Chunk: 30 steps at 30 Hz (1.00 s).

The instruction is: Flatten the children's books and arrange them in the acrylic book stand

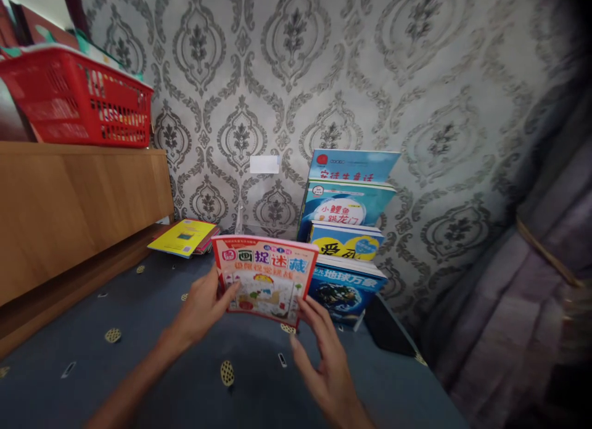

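Note:
A thin red-bordered children's picture book (263, 284) with Chinese lettering is held up off the table, its cover facing me. My left hand (201, 302) grips its left edge, thumb across the front and fingers behind. At the lower right corner, the fingertips of my right hand (326, 355) touch the book, while the thumb stands apart below it. Just behind, to the right, upright books rise in tiers: a blue book with a globe (340, 293), a yellow-and-blue one (356, 247), a teal one (354, 201) and a light-blue one (358, 164).
A pile topped by a yellow book (180, 238) lies at the back left. Beside it, a wooden cabinet (83, 207) carries a red basket (83, 99). A flat black object (386, 327) rests right of the books on the dark patterned tablecloth (152, 367). Curtains (513, 318) hang at right.

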Tool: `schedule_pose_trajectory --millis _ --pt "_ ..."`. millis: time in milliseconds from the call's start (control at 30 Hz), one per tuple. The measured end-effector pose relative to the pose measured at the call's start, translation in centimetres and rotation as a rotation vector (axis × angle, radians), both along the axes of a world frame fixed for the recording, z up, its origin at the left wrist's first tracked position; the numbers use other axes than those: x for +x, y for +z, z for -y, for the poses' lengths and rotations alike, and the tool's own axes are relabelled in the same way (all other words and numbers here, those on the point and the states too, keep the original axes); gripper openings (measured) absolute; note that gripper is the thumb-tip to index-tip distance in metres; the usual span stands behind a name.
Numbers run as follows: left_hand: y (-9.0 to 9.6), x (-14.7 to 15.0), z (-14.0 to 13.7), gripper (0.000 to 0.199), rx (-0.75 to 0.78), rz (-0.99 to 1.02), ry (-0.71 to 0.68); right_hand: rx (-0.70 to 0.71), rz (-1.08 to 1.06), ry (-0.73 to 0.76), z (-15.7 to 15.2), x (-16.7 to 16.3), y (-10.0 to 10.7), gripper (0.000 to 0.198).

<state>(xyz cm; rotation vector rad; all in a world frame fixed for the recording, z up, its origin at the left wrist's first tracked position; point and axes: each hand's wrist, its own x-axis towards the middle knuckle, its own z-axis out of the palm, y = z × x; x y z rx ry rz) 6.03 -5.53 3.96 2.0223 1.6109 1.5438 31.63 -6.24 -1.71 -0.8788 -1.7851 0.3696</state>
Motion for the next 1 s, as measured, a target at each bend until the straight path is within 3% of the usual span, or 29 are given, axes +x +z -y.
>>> schedule_pose_trajectory --millis 167,300,533,700,1000 --pt "5.0 -1.1 -2.3 0.030 0.131 -0.160 0.104 0.194 0.087 0.014 -2.6 -1.7 6.3 0.053" --pt "8.6 -1.6 -4.3 0.037 0.196 -0.167 0.170 0.299 0.132 0.033 -4.8 -2.1 10.8 0.056" --pt "13.0 -1.7 -7.1 0.051 0.373 -0.166 0.131 0.396 0.155 0.079 -7.4 -1.8 16.2 0.055" --pt "13.6 -1.2 -8.2 0.056 0.368 -0.179 0.121 0.386 0.140 0.092 -8.4 -1.3 16.8 0.056" --pt "10.3 -0.8 -9.4 0.039 0.206 -0.218 0.155 0.310 0.189 0.064 -9.3 -0.6 12.7 0.054"
